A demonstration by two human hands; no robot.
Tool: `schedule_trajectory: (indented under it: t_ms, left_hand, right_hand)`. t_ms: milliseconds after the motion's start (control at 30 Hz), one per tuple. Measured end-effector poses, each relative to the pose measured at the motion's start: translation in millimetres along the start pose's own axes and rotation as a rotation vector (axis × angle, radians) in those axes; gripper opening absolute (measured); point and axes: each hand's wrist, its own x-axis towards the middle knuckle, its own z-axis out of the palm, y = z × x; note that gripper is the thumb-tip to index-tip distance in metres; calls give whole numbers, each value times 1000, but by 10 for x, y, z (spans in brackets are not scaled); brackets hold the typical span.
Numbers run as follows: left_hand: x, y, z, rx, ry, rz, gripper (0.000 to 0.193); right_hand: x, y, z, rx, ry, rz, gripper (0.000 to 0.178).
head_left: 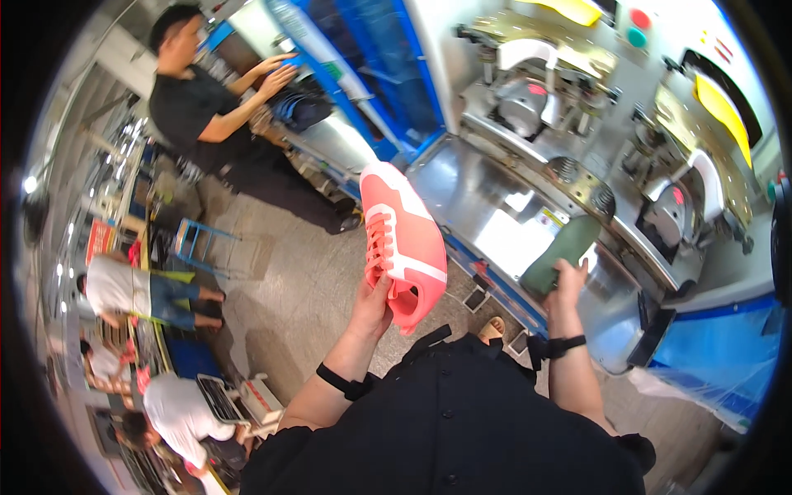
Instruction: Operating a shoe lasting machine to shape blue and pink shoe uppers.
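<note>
In my left hand is a coral-pink shoe upper with white panels and laces. My fingers and thumb are closed on its heel end beside the opening, and its toe points up and away. My right hand is closed at the near end of a dark green oblong piece with rounded ends, shaped rather like a shoe last. This piece is above the shiny metal work table, slanting up to the right. Whether it rests on the metal I cannot tell.
Beyond the table stands a machine with two stations, each with a grey mould and a white curved arm. A co-worker works at the far left. More people and a blue stool are at the left.
</note>
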Motion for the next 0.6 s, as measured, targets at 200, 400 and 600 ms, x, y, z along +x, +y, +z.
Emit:
schedule_trajectory:
  t_ms: [200, 400, 600]
  left_hand:
    - [-1088, 272, -871, -59, 127, 120, 61]
    - [-2667, 143, -1739, -121, 345, 176, 61]
    - [-4220, 132, -2097, -55, 546, 214, 75]
  right_hand:
    - [-599, -167, -103, 452, -454, 423, 65]
    - [-2382, -85, 709, 547, -1153, 747, 66]
    - [-4142, 571, 1337, 110, -1189, 923, 52]
